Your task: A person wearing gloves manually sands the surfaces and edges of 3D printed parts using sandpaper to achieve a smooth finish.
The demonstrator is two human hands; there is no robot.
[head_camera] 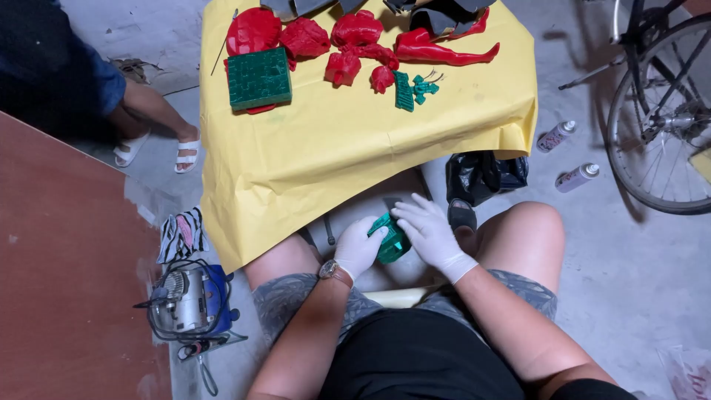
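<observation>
Both hands wear white gloves and meet at lower centre of the frame, between the seated person's knees. The left hand [361, 247] is curled around the left side of a small green moulded part [391, 241], fingers closed on it. The right hand [432, 233] lies over the part's right side with fingers spread flat, pressing against it. The part sits just below the hanging edge of the yellow sheet [348, 155].

On the sheet, upper centre, lie several red moulded pieces [355, 41], a green square block [258, 78] and smaller green pieces [413, 90].

Lower left, a small power tool [189, 300] rests on the floor. Two spray cans [566, 157] lie at right, near a bicycle wheel [663, 122]. Another person's sandalled feet [159, 152] stand at upper left.
</observation>
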